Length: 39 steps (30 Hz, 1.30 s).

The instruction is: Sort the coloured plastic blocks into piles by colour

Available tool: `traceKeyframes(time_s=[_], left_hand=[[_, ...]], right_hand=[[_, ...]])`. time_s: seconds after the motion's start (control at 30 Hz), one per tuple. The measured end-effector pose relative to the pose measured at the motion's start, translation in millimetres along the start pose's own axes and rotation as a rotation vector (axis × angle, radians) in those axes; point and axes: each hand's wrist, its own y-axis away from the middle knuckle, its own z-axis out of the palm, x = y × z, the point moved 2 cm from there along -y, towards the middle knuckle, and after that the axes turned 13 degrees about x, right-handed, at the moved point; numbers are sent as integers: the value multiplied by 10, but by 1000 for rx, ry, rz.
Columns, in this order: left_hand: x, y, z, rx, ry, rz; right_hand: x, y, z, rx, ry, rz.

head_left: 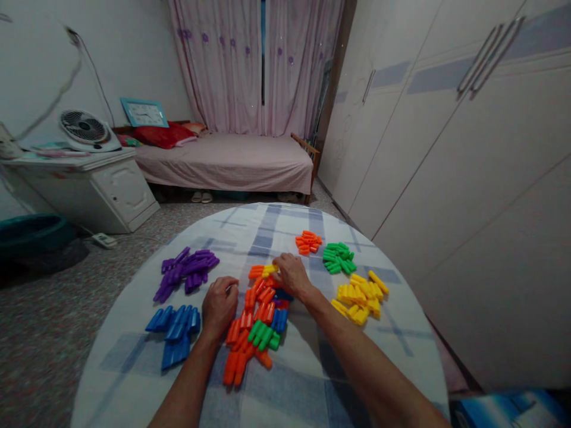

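In the middle of the round table lies a mixed pile of small tube-like plastic pieces, mostly orange pieces (245, 321), with green pieces (263, 334) and blue pieces (279, 320) among them. My right hand (292, 276) reaches over its far end, fingers bent down onto a yellow piece (269, 270); its fingertips are partly hidden. Left of the pile rests my left hand (220, 306), fingers curled in and thumb close to them; whatever they hold, if anything, is hidden. Blue pieces (176, 336) and purple pieces (187, 270) lie in heaps just beyond it on the left.
Sorted heaps of yellow pieces (361, 297), green pieces (339, 258) and orange pieces (308, 242) lie on the right. A checked cloth (285, 395) covers the table. Around it stand a bed (232, 160), a wardrobe (446, 178) and a white cabinet (120, 190) bearing a fan.
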Motion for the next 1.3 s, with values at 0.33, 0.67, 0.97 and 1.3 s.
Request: traceKeyframes(time_s=[0.33,0.67,0.97,1.3], left_hand=[[106,18,-34,7,226,3],[123,19,0,-133,136,57],[85,20,17,-136,129,69],[145,43,-3,-134,111,91]], right_hand=[[121,392,-243,229,-381,115],[629,984,-775,595,-281,310],[1393,1622,-906,621,173,622],[1432,1802,-802,579,293,690]])
